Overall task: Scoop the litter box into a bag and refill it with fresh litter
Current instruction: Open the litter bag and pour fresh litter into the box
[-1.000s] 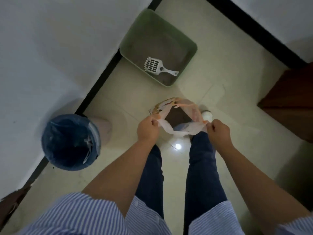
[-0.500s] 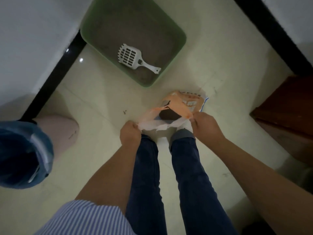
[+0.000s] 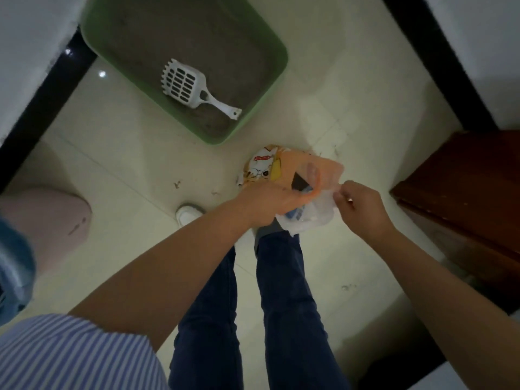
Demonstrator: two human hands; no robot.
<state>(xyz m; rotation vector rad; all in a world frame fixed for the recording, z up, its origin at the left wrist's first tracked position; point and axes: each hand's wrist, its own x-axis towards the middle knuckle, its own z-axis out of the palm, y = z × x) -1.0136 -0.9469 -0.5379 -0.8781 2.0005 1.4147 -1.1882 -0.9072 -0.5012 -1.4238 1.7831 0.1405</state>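
Left hand shifted onto orange bag, right hand pinching rim, print unreadable

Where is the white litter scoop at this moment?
In the head view, the white litter scoop lies on the grey litter inside the green litter box, upper middle of the picture, its handle pointing toward the box's near corner, apart from both hands.

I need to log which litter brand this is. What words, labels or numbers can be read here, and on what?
Orange bag, held by the left hand and right hand: red characters above a cartoon cat, too blurred to read.
White scoop, green litter box: no text visible.
Nothing else in view carries legible writing.
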